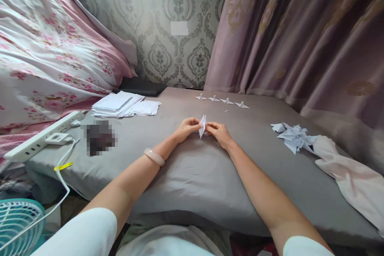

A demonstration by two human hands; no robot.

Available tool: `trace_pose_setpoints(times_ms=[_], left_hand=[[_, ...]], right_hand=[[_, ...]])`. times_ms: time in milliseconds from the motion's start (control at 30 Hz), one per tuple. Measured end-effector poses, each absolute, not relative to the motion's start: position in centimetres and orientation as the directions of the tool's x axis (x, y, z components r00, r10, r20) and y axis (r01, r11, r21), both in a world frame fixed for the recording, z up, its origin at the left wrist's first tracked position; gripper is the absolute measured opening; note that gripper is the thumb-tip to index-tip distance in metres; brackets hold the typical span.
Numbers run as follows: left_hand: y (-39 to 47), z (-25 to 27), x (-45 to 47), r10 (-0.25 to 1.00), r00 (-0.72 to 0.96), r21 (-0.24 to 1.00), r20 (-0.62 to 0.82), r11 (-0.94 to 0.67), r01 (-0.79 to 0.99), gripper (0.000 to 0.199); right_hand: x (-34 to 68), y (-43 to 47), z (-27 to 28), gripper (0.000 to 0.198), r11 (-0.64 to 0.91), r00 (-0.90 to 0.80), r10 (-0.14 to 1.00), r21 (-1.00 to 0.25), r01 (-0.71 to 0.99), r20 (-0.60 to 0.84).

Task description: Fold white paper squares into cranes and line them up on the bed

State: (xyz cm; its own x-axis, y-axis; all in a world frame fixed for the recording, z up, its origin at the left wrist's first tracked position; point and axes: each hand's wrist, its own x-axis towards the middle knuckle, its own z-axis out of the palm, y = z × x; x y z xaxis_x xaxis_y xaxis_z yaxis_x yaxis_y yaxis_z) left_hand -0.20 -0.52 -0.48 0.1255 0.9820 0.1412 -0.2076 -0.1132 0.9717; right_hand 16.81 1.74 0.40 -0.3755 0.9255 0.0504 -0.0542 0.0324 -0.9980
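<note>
One folded white paper pinched by left hand and right hand; exact shape unclear.

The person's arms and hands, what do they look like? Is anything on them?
Both hands are bare, without gloves: left hand, right hand. A smooth, thick, pale bangle circles the left forearm; no jewellery shows on the right. The left sleeve and right sleeve are white.

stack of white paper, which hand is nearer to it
Left. The left hand is to the right of the stack of white paper and nearer the camera, not touching it. The right hand is farther right, across the folded paper from the left.
</note>
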Motion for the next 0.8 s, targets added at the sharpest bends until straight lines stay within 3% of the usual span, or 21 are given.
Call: trace_pose_setpoints(times_ms=[233,433,567,700,800], left_hand=[[-0.32,-0.55,-0.25,0.981,0.151,0.964,0.118,-0.076,-0.256,0.033],[0.06,-0.54,-0.34,0.977,0.129,0.961,0.171,-0.136,-0.242,0.033],[0.04,-0.26,-0.48,0.974,0.087,0.963,0.210,-0.190,-0.193,0.040],[-0.28,0.26,-0.72,0.980,0.109,0.984,0.166,-0.158,-0.078,0.031],[-0.26,0.35,-0.69,0.979,0.130,0.983,0.158,-0.144,-0.110,0.031]], right_hand=[[16.98,2.09,0.21,0.027,0.025,-0.422,0.905,-0.998,-0.061,0.048],[17.08,1.83,0.41,0.025,-0.005,-0.480,0.876,-0.995,-0.097,0.043],[16.83,1.34,0.82,0.030,0.064,-0.428,0.900,-0.997,-0.049,0.079],[16.73,1.18,1.13,0.029,0.114,-0.386,0.914,-0.992,-0.049,0.124],[16.81,1.40,1.10,0.028,0.102,-0.370,0.921,-0.993,-0.068,0.120]])
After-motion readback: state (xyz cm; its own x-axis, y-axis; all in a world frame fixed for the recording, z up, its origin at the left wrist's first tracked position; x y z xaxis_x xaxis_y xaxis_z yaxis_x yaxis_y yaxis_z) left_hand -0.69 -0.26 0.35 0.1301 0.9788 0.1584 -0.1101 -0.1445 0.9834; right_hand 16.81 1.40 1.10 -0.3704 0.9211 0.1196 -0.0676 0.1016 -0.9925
